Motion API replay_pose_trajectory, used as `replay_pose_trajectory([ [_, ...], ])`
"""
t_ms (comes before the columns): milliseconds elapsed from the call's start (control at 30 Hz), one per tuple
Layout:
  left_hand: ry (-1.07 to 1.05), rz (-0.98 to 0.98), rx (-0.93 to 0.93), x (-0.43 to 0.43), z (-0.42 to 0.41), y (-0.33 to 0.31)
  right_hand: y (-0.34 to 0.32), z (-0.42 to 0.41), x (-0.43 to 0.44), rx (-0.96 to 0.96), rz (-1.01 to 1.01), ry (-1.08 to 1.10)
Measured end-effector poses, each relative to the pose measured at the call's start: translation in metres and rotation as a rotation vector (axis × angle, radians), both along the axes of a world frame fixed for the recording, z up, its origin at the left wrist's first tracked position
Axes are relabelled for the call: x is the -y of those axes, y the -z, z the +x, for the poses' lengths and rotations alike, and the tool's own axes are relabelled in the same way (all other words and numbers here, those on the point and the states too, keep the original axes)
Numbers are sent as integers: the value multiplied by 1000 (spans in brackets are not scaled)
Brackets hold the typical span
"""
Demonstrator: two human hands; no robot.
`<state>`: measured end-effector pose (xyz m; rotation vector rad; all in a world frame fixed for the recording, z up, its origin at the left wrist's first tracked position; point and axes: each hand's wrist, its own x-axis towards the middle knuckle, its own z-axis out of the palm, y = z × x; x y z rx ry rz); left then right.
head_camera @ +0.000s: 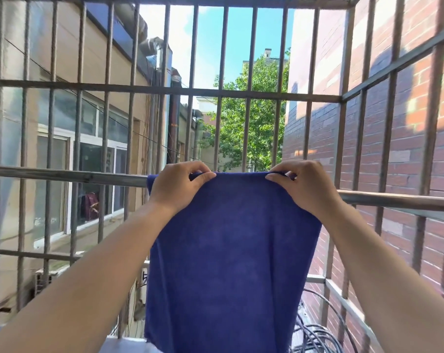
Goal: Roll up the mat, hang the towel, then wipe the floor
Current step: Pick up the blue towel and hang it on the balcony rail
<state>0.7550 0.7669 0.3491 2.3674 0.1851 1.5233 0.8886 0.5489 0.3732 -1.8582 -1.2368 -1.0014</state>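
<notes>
Barred metal cage (149, 90), brick wall (399, 149), sunlight

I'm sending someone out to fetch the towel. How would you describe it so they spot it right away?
Look at the barred metal cage outside the window, facing the tree. A horizontal rail crosses it at hand height, and the towel hangs over that rail, pinched at its top edge by the left hand and right hand. It is the only cloth there, plain deep blue.

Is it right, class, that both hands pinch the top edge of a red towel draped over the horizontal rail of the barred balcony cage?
Not quite: the towel is blue, not red. The head view shows the left hand and right hand pinching its top edge over the horizontal rail.
</notes>
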Motion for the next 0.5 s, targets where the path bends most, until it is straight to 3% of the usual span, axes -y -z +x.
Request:
replay_pose_trajectory([
  [167,-96,88,157,5,4,6,10,-12,-9,30,-29,-5],
  [300,-55,205,148,0,-1,27,28,-16,-14,152,-112,111],
  [400,-17,207,126,-11,-3,30,33,-14,-16,146,1,77],
  [500,91,85,123,-10,-6,20,35,-16,-16,103,138,16],
])
